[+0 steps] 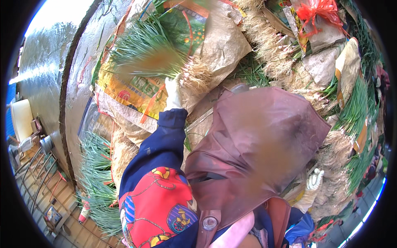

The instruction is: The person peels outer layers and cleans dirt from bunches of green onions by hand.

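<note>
My left hand [173, 94], in a white glove at the end of a dark blue sleeve, reaches forward and grips a bunch of green onions [144, 56] near its pale, hairy root end. The bunch is blurred, its green leaves pointing left. My right hand [315, 179], also in a white glove, sits low on the right against the root ends of stacked onion bundles [337, 165]; its fingers look curled, but the grip is hidden. A brown plastic apron [256, 140] covers the middle of the view.
Onion bundles and printed sacks [132, 93] lie piled ahead and to the right, with a red plastic bag [316, 12] at the top. More onions [97, 177] lie lower left beside a curved wet concrete edge [70, 103]. A metal rack [35, 169] stands far left.
</note>
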